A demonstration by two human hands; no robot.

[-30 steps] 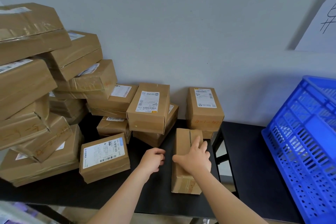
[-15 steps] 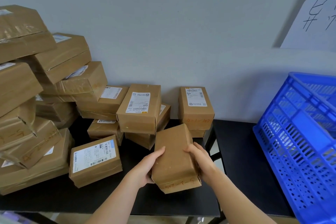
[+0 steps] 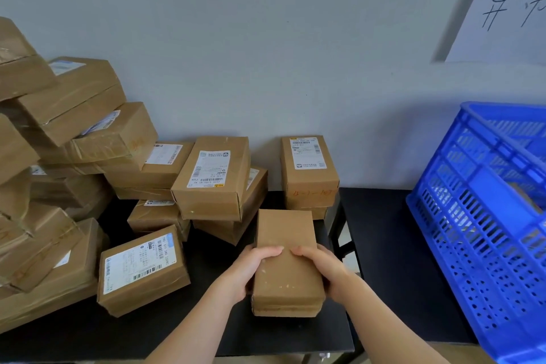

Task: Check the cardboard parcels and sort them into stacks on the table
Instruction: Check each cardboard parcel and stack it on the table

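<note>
Both hands (image 3: 251, 270) (image 3: 323, 270) grip the parcel (image 3: 288, 260), long axis toward the wall (image 3: 266, 53).

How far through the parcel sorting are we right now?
Done, it seems: a tidy stack stands by the wall, with a leaning stack beside it. In hand: the left hand and right hand grip a plain parcel, no label on its upper face, over the table. Left: the jumbled heap on the left and a loose labelled parcel in front of it. Well short of finished, I would judge.
</note>
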